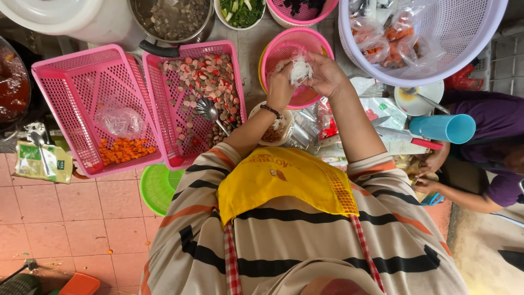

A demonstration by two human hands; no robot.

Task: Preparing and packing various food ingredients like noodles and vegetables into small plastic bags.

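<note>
Your hands [303,82]: over round bowl [284,54] | two baskets [82,93] left of them | large tub [464,49] right | knife [404,136] right of your forearm

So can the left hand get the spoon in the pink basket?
Probably yes. The spoon lies uncovered atop the basket, beside the left hand, but both hands hold noodles, so it must let go first.
</note>
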